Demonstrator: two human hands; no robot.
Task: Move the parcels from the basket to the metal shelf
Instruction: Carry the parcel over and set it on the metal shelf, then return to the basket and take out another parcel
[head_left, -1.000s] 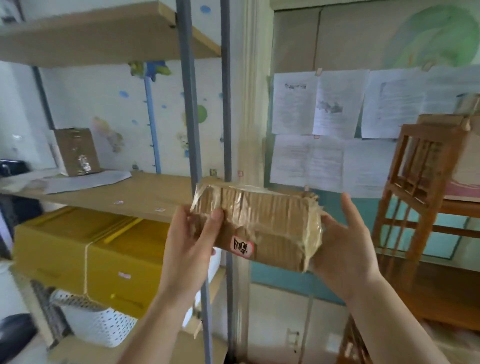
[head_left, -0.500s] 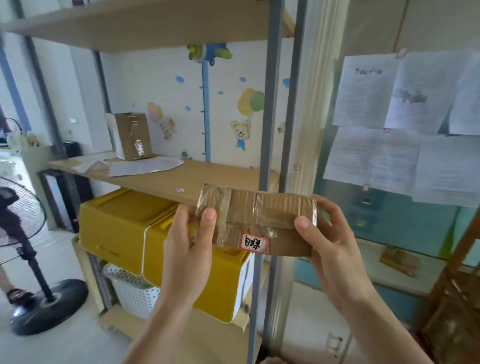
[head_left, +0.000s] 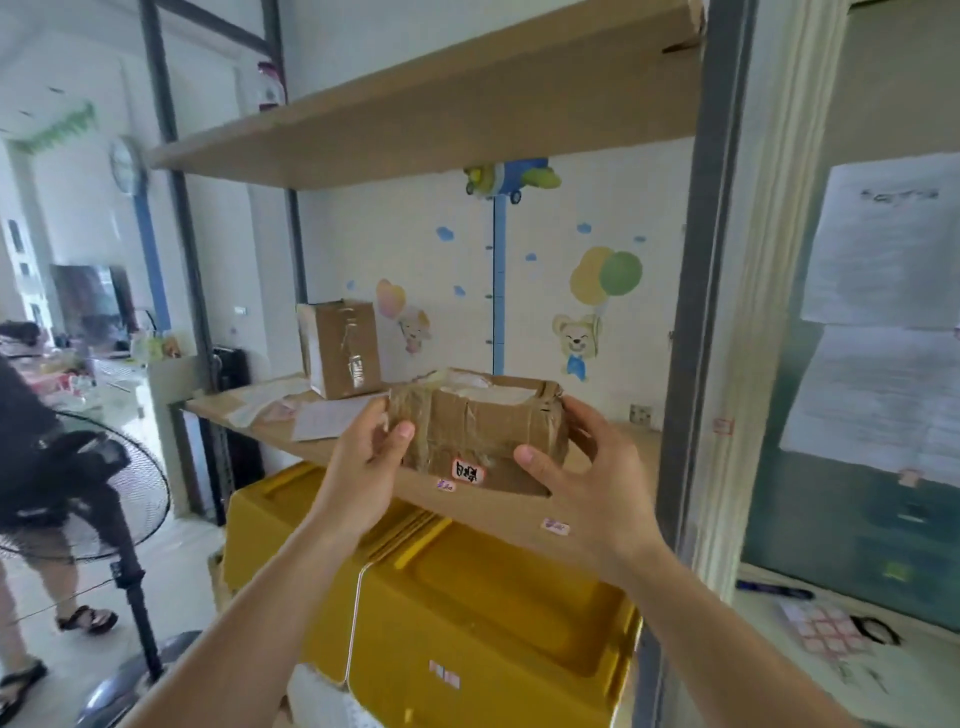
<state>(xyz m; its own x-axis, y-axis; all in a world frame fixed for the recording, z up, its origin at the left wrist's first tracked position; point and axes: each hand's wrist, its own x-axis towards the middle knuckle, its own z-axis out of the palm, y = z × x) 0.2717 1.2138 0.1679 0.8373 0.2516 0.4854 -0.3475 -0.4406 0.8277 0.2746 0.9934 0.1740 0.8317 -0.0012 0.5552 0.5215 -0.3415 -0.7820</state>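
A taped brown cardboard parcel (head_left: 478, 426) with a small red-and-white label is held over the wooden board of the metal shelf (head_left: 613, 467). My left hand (head_left: 371, 452) grips its left end with the thumb on the front. My right hand (head_left: 587, 467) holds the right end, its thumb along the lower front edge. Whether the parcel rests on the board I cannot tell. Another taped parcel (head_left: 340, 348) stands upright further back on the same shelf board, to the left. The basket is out of view.
Papers (head_left: 322, 415) lie on the shelf board beside the upright parcel. Yellow bins (head_left: 467, 597) sit on the level below. Grey shelf posts (head_left: 696, 312) stand right of the parcel. A standing fan (head_left: 93, 499) and a person (head_left: 26, 467) are at left.
The view has swung left and closer to the shelf. Both hands have carried the parcel from in front of the post to over the shelf board, its open top now showing.
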